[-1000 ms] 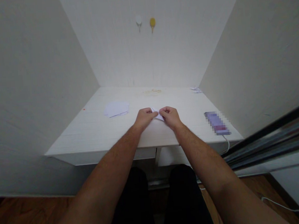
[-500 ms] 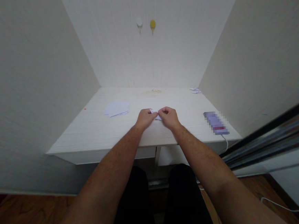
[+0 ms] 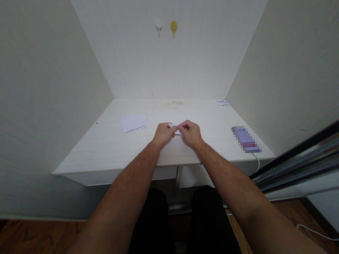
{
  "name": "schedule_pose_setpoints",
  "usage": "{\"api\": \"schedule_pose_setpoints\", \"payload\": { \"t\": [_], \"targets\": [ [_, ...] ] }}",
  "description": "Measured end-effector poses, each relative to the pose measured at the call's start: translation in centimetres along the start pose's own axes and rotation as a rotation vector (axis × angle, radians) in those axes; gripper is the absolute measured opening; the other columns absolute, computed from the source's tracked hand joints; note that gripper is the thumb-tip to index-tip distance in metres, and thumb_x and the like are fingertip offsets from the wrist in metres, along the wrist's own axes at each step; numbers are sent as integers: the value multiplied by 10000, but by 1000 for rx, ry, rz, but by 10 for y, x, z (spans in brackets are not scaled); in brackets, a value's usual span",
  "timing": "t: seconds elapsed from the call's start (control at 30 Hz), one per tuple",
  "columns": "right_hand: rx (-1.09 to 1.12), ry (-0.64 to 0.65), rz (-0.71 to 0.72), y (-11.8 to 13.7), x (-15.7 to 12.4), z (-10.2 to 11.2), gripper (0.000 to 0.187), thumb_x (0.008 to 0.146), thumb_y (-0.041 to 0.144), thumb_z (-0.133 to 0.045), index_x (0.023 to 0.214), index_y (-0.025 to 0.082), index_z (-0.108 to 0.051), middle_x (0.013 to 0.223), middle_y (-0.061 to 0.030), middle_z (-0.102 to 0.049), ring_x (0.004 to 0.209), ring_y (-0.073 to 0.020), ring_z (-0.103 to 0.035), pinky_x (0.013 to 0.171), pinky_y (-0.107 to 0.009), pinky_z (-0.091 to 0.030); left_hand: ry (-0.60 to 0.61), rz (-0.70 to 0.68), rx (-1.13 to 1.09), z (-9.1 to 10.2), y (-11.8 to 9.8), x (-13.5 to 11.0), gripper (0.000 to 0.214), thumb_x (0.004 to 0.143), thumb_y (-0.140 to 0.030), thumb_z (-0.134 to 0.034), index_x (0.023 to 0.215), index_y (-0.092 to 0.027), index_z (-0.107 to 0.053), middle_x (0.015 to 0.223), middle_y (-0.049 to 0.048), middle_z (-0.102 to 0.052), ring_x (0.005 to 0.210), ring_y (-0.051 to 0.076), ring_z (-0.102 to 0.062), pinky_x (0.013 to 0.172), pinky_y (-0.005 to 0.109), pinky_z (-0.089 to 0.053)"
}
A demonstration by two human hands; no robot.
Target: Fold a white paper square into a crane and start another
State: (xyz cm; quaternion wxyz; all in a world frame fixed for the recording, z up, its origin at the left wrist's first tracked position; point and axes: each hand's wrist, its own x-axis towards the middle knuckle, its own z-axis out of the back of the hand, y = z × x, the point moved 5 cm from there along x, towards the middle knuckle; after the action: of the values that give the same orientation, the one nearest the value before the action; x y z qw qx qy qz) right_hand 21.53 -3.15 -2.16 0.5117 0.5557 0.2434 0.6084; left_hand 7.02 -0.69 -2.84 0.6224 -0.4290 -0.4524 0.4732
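Note:
Between my two hands is a small piece of folded white paper (image 3: 176, 131), just above or on the white desk (image 3: 106, 149). My left hand (image 3: 164, 134) is closed on its left side, thumb on top. From the right, my right hand (image 3: 191, 132) pinches the same paper with thumb and index finger. Both hands cover much of the paper, so its full shape is hidden. To the left lies a stack of white paper sheets (image 3: 133, 122), slightly fanned.
Small folded paper pieces (image 3: 222, 102) lie in the back right corner. A phone (image 3: 245, 139), blurred out, rests near the right edge with a white cable (image 3: 258, 162) attached. Walls enclose the desk; a white hook (image 3: 158, 24) and yellow hook (image 3: 173, 26) are on the back one.
Both hands keep their hold on the paper, with only slight finger movement. The right hand has shifted a little to the left and up.

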Motion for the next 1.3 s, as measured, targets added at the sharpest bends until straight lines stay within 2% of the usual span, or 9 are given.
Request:
{"api": "schedule_pose_setpoints", "payload": {
  "t": [0.27, 0.5, 1.0, 1.3],
  "targets": [
    [34, 8, -30, -2, 1, 0, 157, 731, 355, -681, 750, 201, -700, 765, -26, -732, 707, -169, -637, 734, -320, -512, 3, -9, -11, 1, -2, -1, 248, 714, -366, -651, 569, -167, -629, 484, 3, -565, 470, 117, -457, 506, 258, -326],
    [44, -33, -78, 1, 0, 3, 132, 697, 326, -687, 730, 199, -676, 711, -15, -702, 662, -162, -613, 672, -303, -502, 25, 26, -134, 0, 6, 4, 203, 686, -319, -655, 559, -167, -613, 479, 10, -562, 455, 118, -487, 489, 260, -342],
    [78, -6, 3, -2, 0, 0, 131, 701, 277, -654, 744, 205, -755, 753, -10, -757, 699, -172, -676, 701, -299, -533, 23, 57, -241, -2, 11, 7, 153, 644, -264, -657, 549, -162, -594, 444, -15, -530, 413, 99, -475, 439, 237, -337],
    [54, -24, 62, 0, -1, 0, 125, 730, 251, -663, 768, 203, -772, 819, -36, -775, 735, -178, -695, 734, -314, -559, 14, 36, -226, -1, 11, 7, 157, 654, -273, -655, 560, -156, -608, 465, -4, -550, 433, 102, -486, 458, 238, -347]
  ]
}}
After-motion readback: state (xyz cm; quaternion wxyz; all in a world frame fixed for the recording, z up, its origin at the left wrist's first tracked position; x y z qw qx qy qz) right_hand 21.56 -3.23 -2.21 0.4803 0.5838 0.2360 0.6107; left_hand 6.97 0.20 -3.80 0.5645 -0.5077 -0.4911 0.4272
